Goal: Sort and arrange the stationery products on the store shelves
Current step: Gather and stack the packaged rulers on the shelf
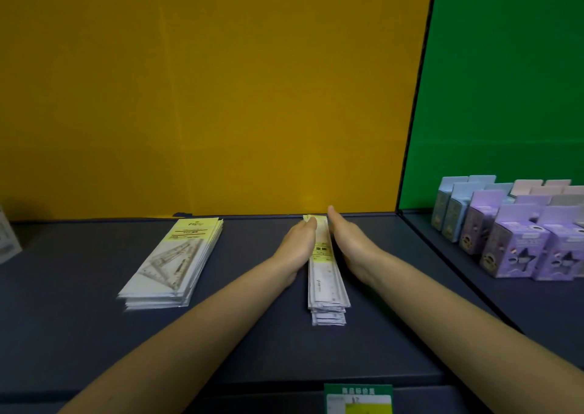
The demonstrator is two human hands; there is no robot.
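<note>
**Desk:** What is closest to you?

**Operator:** At six o'clock I see a green price tag [358, 398] on the front lip of the dark shelf [94, 334]. Both forearms reach in over that edge.

**Desk:** And the goods?

**Operator:** Just right of centre lies the ruler stack [327, 287], with its long axis running from six to twelve o'clock. The lower packs stick out a little at the near end. I have the left hand [298, 244] flat against its nine o'clock side and the right hand [347, 243] flat against its three o'clock side. The fingers of both are straight and together, pressing the edges and gripping nothing. The fingertips reach the stack's far end.

**Desk:** Anything around it?

**Operator:** At nine o'clock, well apart, is the set-square stack [177, 261], slightly fanned and angled. At three o'clock, in the next bay, purple boxes [521, 243] stand upright in rows, with blue boxes [455, 205] behind them.

**Desk:** Farthest back?

**Operator:** A yellow back panel [205, 97] at twelve o'clock, and a green panel [505, 81] towards two.
</note>
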